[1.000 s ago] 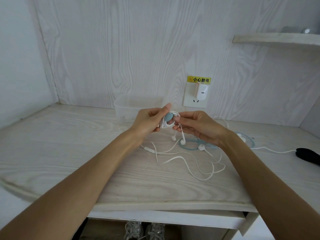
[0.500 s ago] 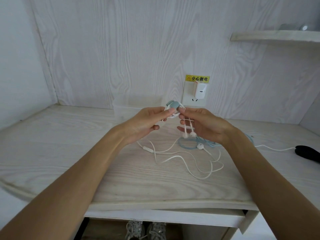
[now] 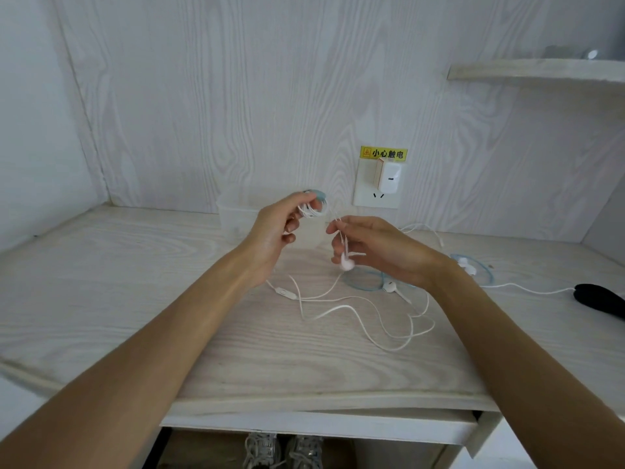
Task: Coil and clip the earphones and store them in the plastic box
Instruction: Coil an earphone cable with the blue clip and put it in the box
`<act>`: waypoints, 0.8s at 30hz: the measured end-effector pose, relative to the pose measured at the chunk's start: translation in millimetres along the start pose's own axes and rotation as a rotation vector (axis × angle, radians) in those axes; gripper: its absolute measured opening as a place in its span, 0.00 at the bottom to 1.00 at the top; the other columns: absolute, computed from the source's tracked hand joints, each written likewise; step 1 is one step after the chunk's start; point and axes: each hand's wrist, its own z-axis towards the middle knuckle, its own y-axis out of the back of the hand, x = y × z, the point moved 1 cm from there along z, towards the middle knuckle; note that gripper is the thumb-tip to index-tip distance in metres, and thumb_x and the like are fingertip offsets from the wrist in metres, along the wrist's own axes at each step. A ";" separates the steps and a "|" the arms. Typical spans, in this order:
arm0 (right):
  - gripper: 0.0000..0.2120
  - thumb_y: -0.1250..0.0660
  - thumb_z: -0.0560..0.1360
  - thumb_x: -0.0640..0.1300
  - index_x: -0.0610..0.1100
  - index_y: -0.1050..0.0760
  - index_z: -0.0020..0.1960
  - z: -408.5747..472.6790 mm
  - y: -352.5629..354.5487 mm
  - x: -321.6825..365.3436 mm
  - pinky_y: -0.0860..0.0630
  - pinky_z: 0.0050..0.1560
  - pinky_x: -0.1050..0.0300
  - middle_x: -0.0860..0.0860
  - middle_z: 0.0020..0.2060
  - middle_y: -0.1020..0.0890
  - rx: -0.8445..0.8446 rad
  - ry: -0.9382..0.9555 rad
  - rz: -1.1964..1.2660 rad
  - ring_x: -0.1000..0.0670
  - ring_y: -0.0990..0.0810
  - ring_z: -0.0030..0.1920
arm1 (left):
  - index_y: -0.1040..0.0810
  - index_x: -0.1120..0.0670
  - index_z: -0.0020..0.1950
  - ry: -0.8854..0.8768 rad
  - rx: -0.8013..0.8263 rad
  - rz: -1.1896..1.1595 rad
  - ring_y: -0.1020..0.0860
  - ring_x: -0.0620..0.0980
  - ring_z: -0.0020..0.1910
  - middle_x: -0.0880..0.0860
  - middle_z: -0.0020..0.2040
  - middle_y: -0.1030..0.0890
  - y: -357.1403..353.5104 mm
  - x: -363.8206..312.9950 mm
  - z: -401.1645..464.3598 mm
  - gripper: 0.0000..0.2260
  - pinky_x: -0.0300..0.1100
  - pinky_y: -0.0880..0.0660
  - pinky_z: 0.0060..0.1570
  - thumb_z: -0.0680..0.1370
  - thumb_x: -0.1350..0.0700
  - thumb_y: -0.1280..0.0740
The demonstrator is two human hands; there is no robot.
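My left hand (image 3: 275, 228) pinches a small coil of white earphone cable (image 3: 313, 211) with a pale blue clip (image 3: 318, 195) on it, raised above the desk. My right hand (image 3: 375, 247) pinches the two thin cords leading from that coil, and the earbuds (image 3: 346, 264) dangle below its fingers. A clear plastic box (image 3: 233, 214) stands behind my left hand against the wall. A second white earphone set (image 3: 358, 313) lies loose on the desk, its inline remote (image 3: 283, 292) to the left.
A blue cable loop (image 3: 363, 285) and more blue and white cable (image 3: 487, 274) lie at the right. A black object (image 3: 600, 299) sits at the far right edge. A wall socket with a white charger (image 3: 387, 177) is behind; a shelf (image 3: 534, 71) hangs upper right.
My left hand has lifted the clipped coil up and slightly left. My right hand has let go of the coil and slid down the cords, so the hands have drawn apart.
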 end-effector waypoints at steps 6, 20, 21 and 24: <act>0.14 0.48 0.83 0.44 0.40 0.25 0.50 2.5 -15.5 -0.3 0.25 0.37 0.55 0.51 0.30 0.32 -0.097 0.019 -0.370 0.54 0.33 0.27 | 0.15 0.50 0.44 -0.136 -0.053 0.232 0.27 0.38 0.39 0.46 0.40 0.20 -6.4 0.2 -3.1 0.08 0.31 0.34 0.43 0.75 0.49 0.32; 0.14 0.48 0.82 0.45 0.46 0.27 0.44 -5.9 -10.3 1.5 0.34 0.37 0.62 0.56 0.33 0.29 -0.065 0.019 -0.842 0.58 0.30 0.34 | 0.17 0.52 0.44 -0.294 0.297 0.705 0.32 0.41 0.39 0.49 0.40 0.31 -6.8 16.9 -0.1 0.16 0.35 0.37 0.43 0.82 0.50 0.42; 0.13 0.48 0.82 0.45 0.46 0.27 0.44 -6.2 -9.5 1.9 0.33 0.39 0.60 0.56 0.33 0.29 -0.065 0.017 -0.849 0.59 0.31 0.34 | 0.17 0.50 0.44 -0.332 0.291 0.771 0.33 0.40 0.37 0.47 0.38 0.32 -5.7 19.0 0.9 0.16 0.35 0.38 0.42 0.82 0.49 0.42; 0.12 0.44 0.81 0.46 0.46 0.24 0.45 -6.2 -7.1 3.2 0.29 0.45 0.56 0.58 0.31 0.29 -0.084 0.075 -0.905 0.60 0.30 0.32 | 0.19 0.50 0.48 -0.368 0.240 0.933 0.33 0.40 0.39 0.45 0.38 0.33 -1.3 25.2 4.6 0.16 0.39 0.36 0.42 0.82 0.47 0.44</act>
